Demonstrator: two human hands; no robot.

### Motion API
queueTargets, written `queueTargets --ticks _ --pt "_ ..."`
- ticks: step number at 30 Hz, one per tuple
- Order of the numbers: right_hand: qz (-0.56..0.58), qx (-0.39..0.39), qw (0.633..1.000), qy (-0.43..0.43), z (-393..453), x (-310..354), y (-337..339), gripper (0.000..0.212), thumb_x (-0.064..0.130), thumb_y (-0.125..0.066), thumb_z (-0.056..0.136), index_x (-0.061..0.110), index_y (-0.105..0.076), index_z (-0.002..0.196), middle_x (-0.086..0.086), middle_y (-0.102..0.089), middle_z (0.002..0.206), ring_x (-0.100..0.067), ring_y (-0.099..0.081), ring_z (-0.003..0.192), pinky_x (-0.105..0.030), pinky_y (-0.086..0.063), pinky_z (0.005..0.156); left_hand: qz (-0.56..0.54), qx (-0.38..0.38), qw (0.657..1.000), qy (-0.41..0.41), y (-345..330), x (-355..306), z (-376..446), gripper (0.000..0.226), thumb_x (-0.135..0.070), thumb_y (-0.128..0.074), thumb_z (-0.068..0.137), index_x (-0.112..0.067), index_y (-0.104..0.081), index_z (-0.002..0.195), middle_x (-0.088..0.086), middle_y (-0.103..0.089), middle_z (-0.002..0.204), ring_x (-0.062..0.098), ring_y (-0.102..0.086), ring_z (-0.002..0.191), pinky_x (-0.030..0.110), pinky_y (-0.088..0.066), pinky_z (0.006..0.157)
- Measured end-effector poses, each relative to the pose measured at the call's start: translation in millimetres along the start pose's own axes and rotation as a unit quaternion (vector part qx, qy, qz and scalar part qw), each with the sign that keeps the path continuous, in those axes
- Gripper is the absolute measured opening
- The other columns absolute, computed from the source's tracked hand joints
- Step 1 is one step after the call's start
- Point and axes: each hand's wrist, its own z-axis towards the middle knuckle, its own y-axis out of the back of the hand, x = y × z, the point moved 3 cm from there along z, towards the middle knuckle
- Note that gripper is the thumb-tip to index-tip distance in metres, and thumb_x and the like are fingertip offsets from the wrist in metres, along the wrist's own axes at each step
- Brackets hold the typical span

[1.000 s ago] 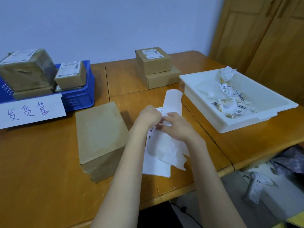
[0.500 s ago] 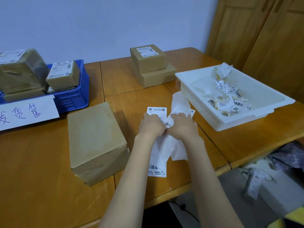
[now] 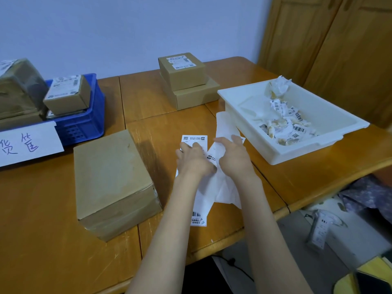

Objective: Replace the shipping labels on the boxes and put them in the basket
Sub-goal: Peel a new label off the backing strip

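Hands first: my left hand and right hand sit side by side over the middle of the wooden surface, both working the same sheet of shipping labels. The left hand's fingers are curled down onto the printed label, gripping it near its upper part, while the right hand's fingers pinch the white backing paper that curls up and away toward the far side — the two hands are almost touching. The lower end of the label sheet lies flat on the surface, its barcode showing near the front edge. Just left of my hands stands a big plain box with a bare top. Farther back, two small boxes are stacked, the upper one carrying a label. At the far left a blue basket holds several labelled boxes, with a white handwritten sign leaning at its front. To the right, touching nothing I hold, a white tray contains a heap of crumpled old labels. Beyond the surface's right edge I can see wooden cabinet doors and some clutter on the floor, too blurred to name.
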Motion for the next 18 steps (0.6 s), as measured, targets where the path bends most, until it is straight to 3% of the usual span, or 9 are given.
queueTargets --ticks 3,5,6,8,12,13,15,18 --pt "-0.018 0.015 1.0 -0.004 -1 1 -2 0.057 -0.006 -0.045 0.085 0.027 -0.061 0.128 -0.006 -0.023 0.157 -0.031 -0.024 0.141 -0.042 -0.031 0.111 -0.002 0.005 1.0 -0.001 3 3 1 0.055 -0.019 -0.072 0.083 -0.019 -0.047 0.132 0.007 -0.029 0.135 0.028 -0.028 0.127 0.033 -0.039 0.1" --pt "-0.039 0.015 0.999 -0.026 -1 1 -3 0.039 0.014 -0.049 0.093 0.026 -0.061 0.129 -0.007 -0.025 0.156 -0.031 -0.018 0.143 -0.043 -0.022 0.116 -0.012 -0.001 1.0 0.005 6 8 3 0.052 -0.011 -0.065 0.087 -0.018 -0.046 0.134 0.008 -0.027 0.136 0.029 -0.027 0.126 0.035 -0.042 0.101" --pt "-0.064 0.014 0.997 -0.039 0 -1 -3 0.037 0.029 -0.051 0.096 0.025 -0.058 0.132 -0.008 -0.025 0.156 -0.032 -0.014 0.145 -0.044 -0.017 0.118 -0.009 -0.006 1.0 0.008 8 10 4 0.052 -0.01 -0.062 0.088 -0.019 -0.045 0.136 0.009 -0.027 0.136 0.029 -0.027 0.125 0.038 -0.045 0.101" --pt "-0.129 0.017 0.989 -0.067 2 -6 -3 0.054 0.049 -0.055 0.092 0.02 -0.051 0.138 -0.01 -0.02 0.158 -0.035 -0.002 0.148 -0.045 -0.009 0.119 0.001 -0.015 1.0 0.012 11 13 3 0.051 -0.008 -0.057 0.09 -0.02 -0.044 0.138 0.009 -0.027 0.137 0.029 -0.027 0.126 0.041 -0.046 0.101" --pt "-0.169 0.005 0.985 -0.038 5 -5 0 0.033 0.019 -0.056 0.091 0.009 -0.057 0.122 -0.007 -0.01 0.162 -0.032 0.009 0.149 -0.044 -0.006 0.119 0.011 -0.045 0.999 0.002 12 13 -2 0.041 -0.009 -0.052 0.093 -0.018 -0.051 0.133 0.009 -0.033 0.137 0.029 -0.031 0.126 0.036 -0.037 0.104" --pt "-0.171 0.012 0.985 -0.03 5 -4 -1 0.034 0.02 -0.055 0.091 0.009 -0.057 0.123 -0.005 -0.01 0.162 -0.032 0.01 0.149 -0.044 -0.006 0.119 0.01 -0.044 0.999 -0.002 11 11 -4 0.038 -0.016 -0.056 0.093 -0.018 -0.052 0.131 0.008 -0.034 0.136 0.029 -0.031 0.126 0.035 -0.036 0.104" --pt "-0.176 0.043 0.983 -0.035 4 -4 -6 0.052 0.041 -0.055 0.093 0.008 -0.051 0.133 -0.003 -0.007 0.163 -0.032 0.013 0.149 -0.046 -0.004 0.119 0.03 -0.013 0.999 -0.03 7 5 -8 0.045 -0.031 -0.066 0.088 -0.019 -0.051 0.129 0.006 -0.034 0.134 0.028 -0.029 0.127 0.034 -0.034 0.105" --pt "-0.186 0.066 0.98 -0.04 4 -4 -10 0.073 0.055 -0.052 0.091 0.007 -0.037 0.145 0.001 -0.004 0.164 -0.031 0.016 0.149 -0.046 -0.005 0.119 0.052 0.079 0.994 -0.058 4 -5 -11 0.067 -0.028 -0.078 0.079 -0.017 -0.045 0.137 0.005 -0.03 0.136 0.028 -0.023 0.132 0.033 -0.032 0.106"
